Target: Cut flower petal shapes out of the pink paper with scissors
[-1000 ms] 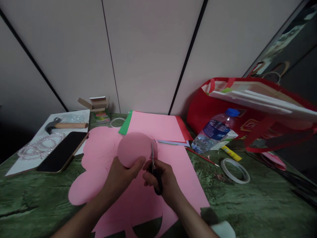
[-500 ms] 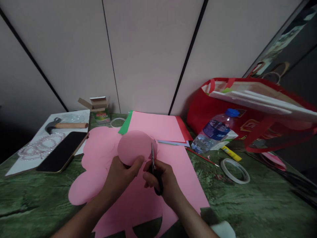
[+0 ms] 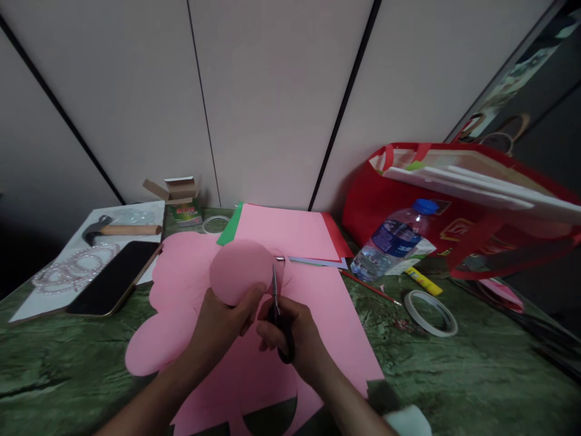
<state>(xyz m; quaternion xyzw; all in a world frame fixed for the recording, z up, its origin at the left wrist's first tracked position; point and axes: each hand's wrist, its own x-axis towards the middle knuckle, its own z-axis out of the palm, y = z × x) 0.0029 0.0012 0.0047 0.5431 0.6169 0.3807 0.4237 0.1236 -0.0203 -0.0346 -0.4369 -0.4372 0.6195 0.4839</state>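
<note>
- At far left on the green, wood-grained bench: a flat white sheet, bearing looped strings of clear beads, a wooden-handled claw hammer and a clear plastic packet. Cannot tell the packet's contents.
- Partly over that sheet: a black-screened phone.
- Behind, near the wall: a small green-and-brown cardboard box, flaps raised. Cannot tell the contents.
- Left of centre: overlapping rounded pink paper pieces.
- Pinched between thumb and fingers of the left hand: a round pink paper disc, raised above large pink paper sheets.
- Gripped by the handles in the right hand: black-handled metal scissors, blades pointing away along the disc's right edge.
- Behind the hands: a stack of pink, red and green paper.
- Right: a clear plastic bottle, blue-capped, tilted toward the bag behind. Cannot tell the liquid level.
- At far right: a large red fabric bag, gaping at the top, with flat white boards and something green inside.
</note>
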